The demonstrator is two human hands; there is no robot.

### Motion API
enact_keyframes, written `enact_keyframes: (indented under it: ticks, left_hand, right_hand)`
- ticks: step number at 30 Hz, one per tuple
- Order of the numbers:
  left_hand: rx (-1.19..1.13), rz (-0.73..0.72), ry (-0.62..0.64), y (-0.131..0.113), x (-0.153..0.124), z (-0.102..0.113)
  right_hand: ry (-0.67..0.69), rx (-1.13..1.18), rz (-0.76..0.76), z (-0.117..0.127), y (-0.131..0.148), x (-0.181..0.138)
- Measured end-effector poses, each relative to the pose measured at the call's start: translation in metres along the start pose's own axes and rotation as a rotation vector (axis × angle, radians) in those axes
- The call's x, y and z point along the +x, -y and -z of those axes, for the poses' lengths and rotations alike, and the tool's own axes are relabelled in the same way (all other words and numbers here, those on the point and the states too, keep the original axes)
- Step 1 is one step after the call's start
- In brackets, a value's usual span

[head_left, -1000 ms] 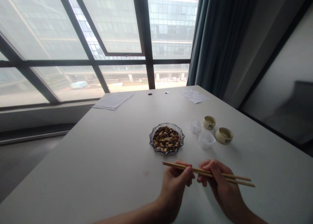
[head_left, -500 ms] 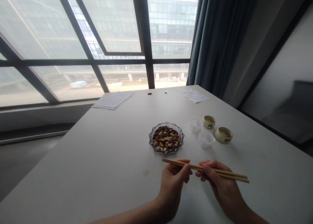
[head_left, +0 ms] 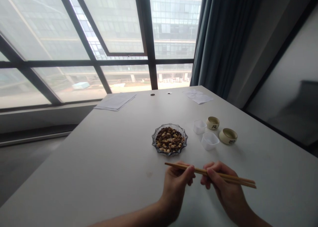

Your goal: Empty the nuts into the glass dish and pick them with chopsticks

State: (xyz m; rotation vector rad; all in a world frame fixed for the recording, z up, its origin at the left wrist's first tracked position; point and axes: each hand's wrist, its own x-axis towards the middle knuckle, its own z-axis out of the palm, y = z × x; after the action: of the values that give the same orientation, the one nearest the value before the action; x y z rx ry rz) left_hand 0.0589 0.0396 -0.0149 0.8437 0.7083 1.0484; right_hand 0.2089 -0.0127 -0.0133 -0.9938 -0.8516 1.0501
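Note:
A pair of wooden chopsticks (head_left: 200, 170) lies almost level across both hands, tilted slightly down to the right. My left hand (head_left: 177, 184) pinches them near their thin ends, thumb on the near side. Farther along, my right hand (head_left: 222, 184) grips them toward the thick ends, which stick out to the right. Just beyond my left hand stands a scalloped glass bowl (head_left: 154, 147) filled with mixed nuts and seeds (head_left: 171, 140). To its right are two clear plastic cups (head_left: 210, 141) and two cream-coloured ceramic cups (head_left: 228, 136) with dark markings.
Everything rests on a white table (head_left: 111, 154). A stack of paper (head_left: 114, 102) lies at its far left corner, with loose sheets (head_left: 198, 96) at the far right. Two round holes pierce the far edge. Windows and a blue curtain (head_left: 213, 38) stand behind.
The chopsticks' thick ends have dipped slightly and shifted a little to the right. Both hands keep their hold in nearly the same place.

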Motion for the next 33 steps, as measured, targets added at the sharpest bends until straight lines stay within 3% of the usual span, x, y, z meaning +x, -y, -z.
enact_keyframes:
  ticks: [5,19,27,33]
  left_hand:
    - [-0.017,0.008,-0.012,0.004,0.001,0.0]
    - [0.013,0.005,0.051,0.007,0.002,0.001]
    - [-0.026,0.037,0.207,0.01,-0.005,-0.004]
    - [-0.072,0.07,0.225,0.011,-0.006,-0.006]
  right_hand:
    - [-0.033,-0.087,0.009,0.0,-0.006,-0.003]
    - [0.034,-0.105,-0.016,-0.002,-0.001,-0.004]
    - [0.071,0.121,-0.019,-0.009,-0.007,-0.004]
    - [0.01,-0.019,-0.009,-0.016,-0.011,-0.007]
